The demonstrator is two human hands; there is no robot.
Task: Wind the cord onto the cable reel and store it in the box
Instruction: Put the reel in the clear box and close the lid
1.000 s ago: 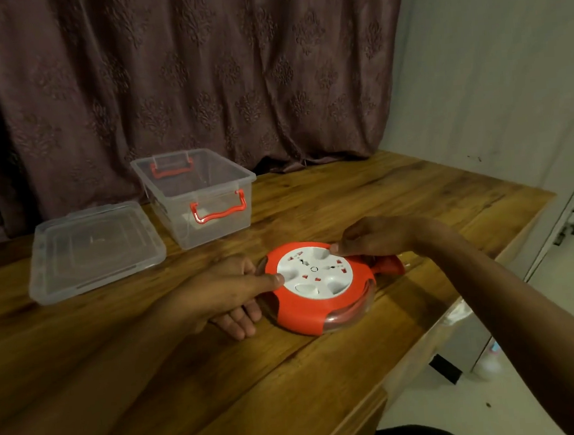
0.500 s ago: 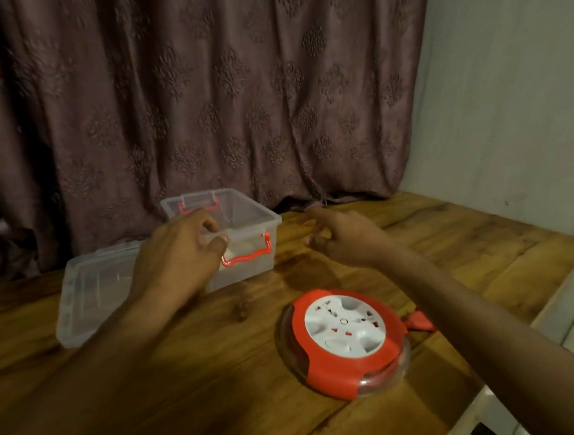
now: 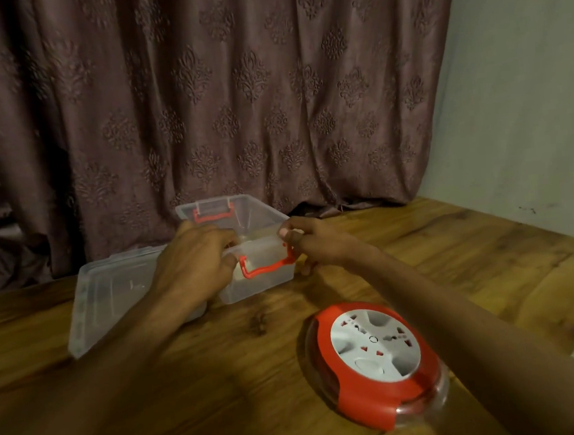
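Hands first: your left hand curls over the near left corner of the clear box, fingers hooked on its rim; your right hand pinches the near right corner, thumb on top of the rim, beside the end of the red handle. Both hold the box, which stands open on the table.

Lid lies flat just left of the box, partly under your left forearm.

Cable reel sits on the table nearer you, well apart from the box, under your right forearm. No loose cord shows outside it, so winding looks done; the plug is not visible.

Step in hand, by my reading: positioning the box ahead of storing. Next move calls for drawing the box nearer, letting go, then lifting the reel flat with both hands and lowering it inside. Fit looks snug, so keep the reel level. Lid comes after.
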